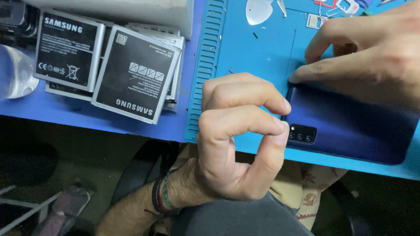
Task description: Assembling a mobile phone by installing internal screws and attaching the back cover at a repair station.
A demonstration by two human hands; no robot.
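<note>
While my left hand [238, 140] pinches the blue smartphone [350, 124] by its camera-end edge, my right hand [372, 48] presses fingertips on its top edge at one o'clock; lying back-up on the blue mat [258, 48], it looks glossy, slippery, thin; hold by the edges; batteries [109, 65] at ten o'clock

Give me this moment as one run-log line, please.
left hand: fingertips on phone edge | right hand: pressing phone top | mat: under phone | batteries: stacked left

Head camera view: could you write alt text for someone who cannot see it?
Two bare hands grip a dark blue phone lying back-up on a blue work mat: left hand at its camera end, right hand on its top edge. Flat phone batteries are stacked to the left.
</note>
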